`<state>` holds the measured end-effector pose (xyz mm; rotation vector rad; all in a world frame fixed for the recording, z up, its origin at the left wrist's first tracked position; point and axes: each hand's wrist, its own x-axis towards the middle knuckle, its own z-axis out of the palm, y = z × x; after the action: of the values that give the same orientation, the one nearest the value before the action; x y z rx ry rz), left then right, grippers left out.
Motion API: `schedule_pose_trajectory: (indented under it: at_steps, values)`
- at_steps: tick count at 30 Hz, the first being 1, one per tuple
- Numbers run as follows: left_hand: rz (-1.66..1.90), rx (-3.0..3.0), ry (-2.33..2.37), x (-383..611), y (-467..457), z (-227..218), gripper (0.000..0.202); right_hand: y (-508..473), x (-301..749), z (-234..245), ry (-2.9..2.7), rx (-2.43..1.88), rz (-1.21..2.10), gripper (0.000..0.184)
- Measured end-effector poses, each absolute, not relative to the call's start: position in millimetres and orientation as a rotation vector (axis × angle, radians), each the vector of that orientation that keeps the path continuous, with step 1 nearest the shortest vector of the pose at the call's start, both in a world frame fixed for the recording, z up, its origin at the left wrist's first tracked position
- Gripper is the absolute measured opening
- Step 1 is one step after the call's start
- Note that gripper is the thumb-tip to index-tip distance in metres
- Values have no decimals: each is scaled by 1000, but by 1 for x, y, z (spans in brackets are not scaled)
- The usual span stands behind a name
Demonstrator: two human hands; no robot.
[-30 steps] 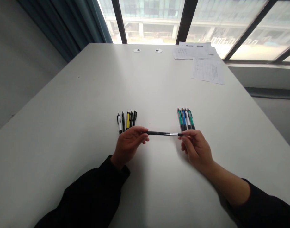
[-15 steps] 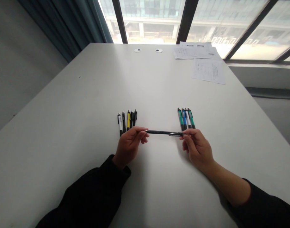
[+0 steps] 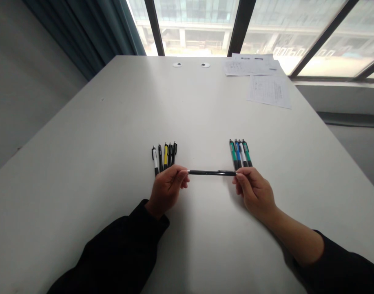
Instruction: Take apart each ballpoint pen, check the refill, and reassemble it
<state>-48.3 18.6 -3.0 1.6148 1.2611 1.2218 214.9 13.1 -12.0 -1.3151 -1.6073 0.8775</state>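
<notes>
The left hand (image 3: 168,188) is curled almost closed, its fingertips pinching one end of a slim black pen (image 3: 211,172). The right hand (image 3: 255,192) does the same at the other end, thumb and forefinger pressed on the tip with the remaining fingers folded loosely beneath. Between them the black pen stretches level and crosswise, parallel to the near edge of the white tabletop (image 3: 113,122), roughly midway between its left and right edges. I cannot tell whether it hangs just above the surface or rests on it.

Both forearms come in from the near edge and angle toward each other, knuckles up. The left sleeve (image 3: 122,249) is black and reaches the wrist; the right sleeve (image 3: 342,265) sits further back, leaving the forearm bare.

Just beyond the left hand lies a left row of pens (image 3: 164,156), black, white and yellow, side by side with their clips pointing toward the far edge. Just beyond the right hand lies a right row of pens (image 3: 240,153), green, blue and white, laid the same way. The two rows are well apart.

Near the far right corner lie printed papers (image 3: 268,90), partly overlapping. Two round cable grommets (image 3: 177,64) sit at the far edge, under the window (image 3: 195,24).
</notes>
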Motion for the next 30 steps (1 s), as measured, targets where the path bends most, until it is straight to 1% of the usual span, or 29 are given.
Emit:
schedule_pose_trajectory:
  at_steps: [20, 30]
  values:
    - [1158, 1696, 1299, -50, 16, 2, 41, 14, 216, -5, -1712, -1344, 787, 28]
    - [1136, 1698, 1304, -50, 14, 1, 46, 14, 218, -8, -1739, -1379, 763, 33]
